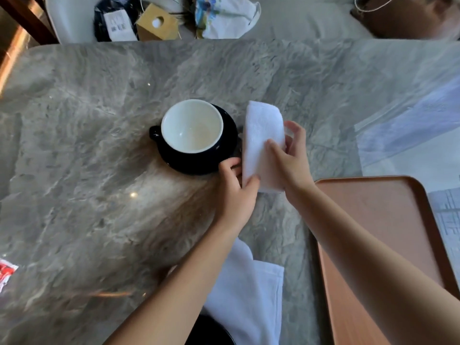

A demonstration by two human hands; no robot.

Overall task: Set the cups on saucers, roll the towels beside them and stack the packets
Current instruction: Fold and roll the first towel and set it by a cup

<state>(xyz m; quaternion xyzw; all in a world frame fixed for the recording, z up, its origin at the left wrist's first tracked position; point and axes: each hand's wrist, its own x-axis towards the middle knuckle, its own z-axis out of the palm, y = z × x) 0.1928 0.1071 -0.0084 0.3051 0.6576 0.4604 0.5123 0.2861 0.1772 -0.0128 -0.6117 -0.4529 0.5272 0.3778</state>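
Just right of the cup [191,125] on its dark saucer [199,166], a folded white towel [261,120] is held over the table [99,120]; left hand [234,192] pinches its near corner, right hand [293,163] grips its side, fingers curled.

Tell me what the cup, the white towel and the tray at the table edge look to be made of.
The cup is likely glazed ceramic: glossy dark outside, smooth white inside with highlights. The towel looks like soft cotton-like cloth: matte, with a fine textured weave, and it bends easily. The tray may be plastic or coated wood: matte pinkish-brown with a moulded raised rim. Its look leaves that open.
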